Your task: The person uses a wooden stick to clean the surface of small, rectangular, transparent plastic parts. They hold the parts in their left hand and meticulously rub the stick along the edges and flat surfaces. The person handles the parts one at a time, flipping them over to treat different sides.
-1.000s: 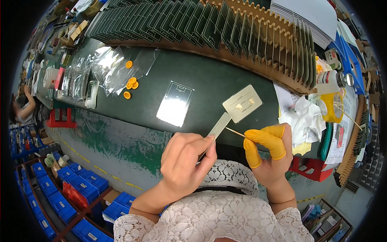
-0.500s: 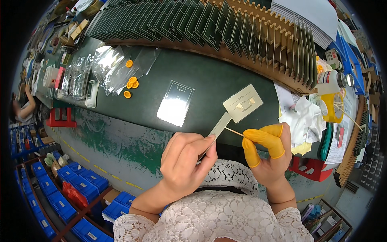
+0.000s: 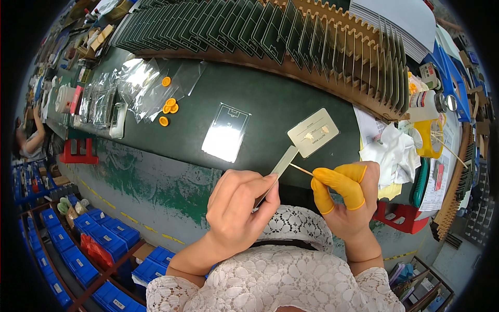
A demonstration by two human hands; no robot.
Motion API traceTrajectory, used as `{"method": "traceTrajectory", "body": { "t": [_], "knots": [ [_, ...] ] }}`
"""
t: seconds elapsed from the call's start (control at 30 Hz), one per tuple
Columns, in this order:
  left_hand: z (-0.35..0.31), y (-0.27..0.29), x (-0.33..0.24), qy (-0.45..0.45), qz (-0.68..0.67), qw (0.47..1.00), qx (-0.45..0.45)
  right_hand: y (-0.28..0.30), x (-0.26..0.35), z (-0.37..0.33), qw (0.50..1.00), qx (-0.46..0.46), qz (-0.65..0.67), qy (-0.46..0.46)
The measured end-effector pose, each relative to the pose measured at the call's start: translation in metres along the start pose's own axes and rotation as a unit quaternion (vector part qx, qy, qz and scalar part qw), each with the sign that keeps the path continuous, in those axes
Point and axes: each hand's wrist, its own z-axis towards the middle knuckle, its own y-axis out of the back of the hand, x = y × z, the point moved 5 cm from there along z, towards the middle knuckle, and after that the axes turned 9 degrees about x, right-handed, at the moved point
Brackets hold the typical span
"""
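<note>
My left hand [image 3: 241,205] pinches a thin, flat panel [image 3: 285,161], tilted so that I see it as a narrow pale strip. Yellow finger cots cover the fingertips of my right hand [image 3: 347,200], closed on a thin wooden stick [image 3: 302,169]. The stick's far end meets the panel's edge; whether it touches there is too small to tell. Just beyond the panel's upper end lies a cream rectangular plate [image 3: 304,130] with two small pale patches. Further left, a glossy panel [image 3: 227,130] with thin white outlines reflects the light on the dark green table [image 3: 275,99].
Several dark green panels stand in a long slotted brown rack [image 3: 312,78] along the back. Orange round caps [image 3: 170,106] and clear plastic bags [image 3: 179,83] lie left. At right are a crumpled white cloth [image 3: 391,156], a bottle [image 3: 423,106] and a yellow tape roll [image 3: 430,138].
My right hand has turned slightly and shifted a little, with the stick still in its fingers. My left hand and the panel are almost unmoved.
</note>
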Motion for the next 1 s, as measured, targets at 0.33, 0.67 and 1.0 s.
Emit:
{"method": "traceTrajectory", "body": {
  "t": [0.33,0.67,1.0],
  "knots": [
    [0.0006,0.0007,0.0,0.01,-0.005,1.0,0.0,0.0024,0.0009,-0.0022,1.0,-0.003,-0.014,0.009],
    [0.0003,0.0006,-0.0002,0.015,-0.015,1.0,0.003,-0.0013,0.0004,-0.0018,1.0,0.003,-0.01,0.018],
    [-0.0013,0.0,0.0018,0.019,-0.022,1.0,0.004,-0.0027,-0.0017,-0.0016,1.0,-0.006,-0.009,0.011]
  ]
}}
